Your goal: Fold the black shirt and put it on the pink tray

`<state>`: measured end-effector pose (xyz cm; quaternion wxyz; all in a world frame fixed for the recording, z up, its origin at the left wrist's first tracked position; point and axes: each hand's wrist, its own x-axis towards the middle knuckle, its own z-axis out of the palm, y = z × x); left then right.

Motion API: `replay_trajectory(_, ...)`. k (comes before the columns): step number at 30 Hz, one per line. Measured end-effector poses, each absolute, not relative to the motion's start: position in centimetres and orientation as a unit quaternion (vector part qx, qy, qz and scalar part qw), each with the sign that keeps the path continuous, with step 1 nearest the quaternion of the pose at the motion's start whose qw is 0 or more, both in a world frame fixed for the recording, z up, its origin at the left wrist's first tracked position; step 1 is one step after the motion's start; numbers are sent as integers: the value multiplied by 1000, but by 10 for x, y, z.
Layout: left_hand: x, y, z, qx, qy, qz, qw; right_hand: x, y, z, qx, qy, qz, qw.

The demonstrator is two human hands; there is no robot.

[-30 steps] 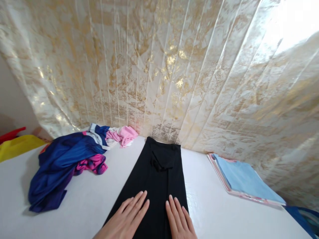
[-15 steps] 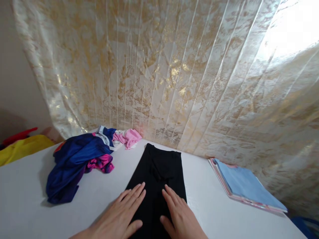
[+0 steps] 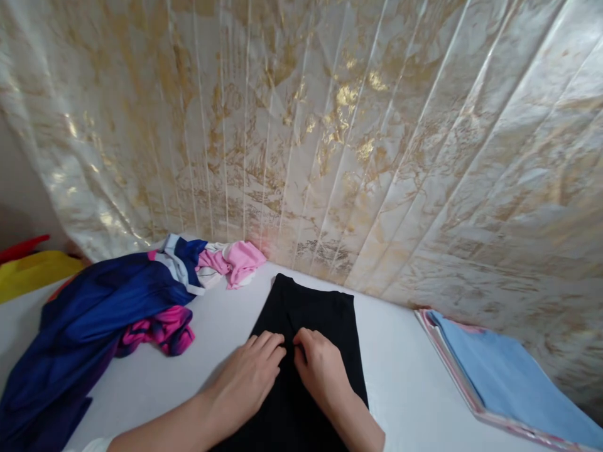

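Observation:
A black garment (image 3: 325, 307), long and widening toward me, lies on the white table with a straight, waistband-like edge at its far end. On its middle, my left hand (image 3: 252, 376) has its fingers curled down and closed on the cloth, the thumb hidden. Close beside it, my right hand (image 3: 323, 370) is closed as well, thumb and forefinger pinching the black fabric. The two hands' fingertips almost meet over the garment's centre line. Its near end runs out of view between my forearms.
A rumpled heap of blue clothing (image 3: 117, 295) with pink-patterned cloth (image 3: 162, 329) and a light pink piece (image 3: 242, 257) lies at the left. A folded stack topped by light blue cloth (image 3: 509, 370) sits at the right. Behind the white table (image 3: 396, 370) hangs a gold-patterned curtain (image 3: 301, 157).
Both hands have moved forward along the garment and gone from flat, spread fingers to curled ones gripping the cloth. Folds near its middle look smoother. The view has moved closer.

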<state>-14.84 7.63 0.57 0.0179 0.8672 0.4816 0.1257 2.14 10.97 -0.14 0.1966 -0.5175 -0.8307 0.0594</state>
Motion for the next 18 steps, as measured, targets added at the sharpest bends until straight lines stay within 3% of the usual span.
replay_trajectory(5, -153, 73, -11, 874, 465, 137, -17, 29, 108, -3, -520, -798, 151, 266)
replay_trajectory(11, -159, 82, -5, 877, 456, 147, 33, 21, 103, -6, -502, -828, 77, 240)
replay_trajectory(18, -167, 196, 23, 840, 507, 181, 70, 20, 105, -12, -508, -822, 86, 242)
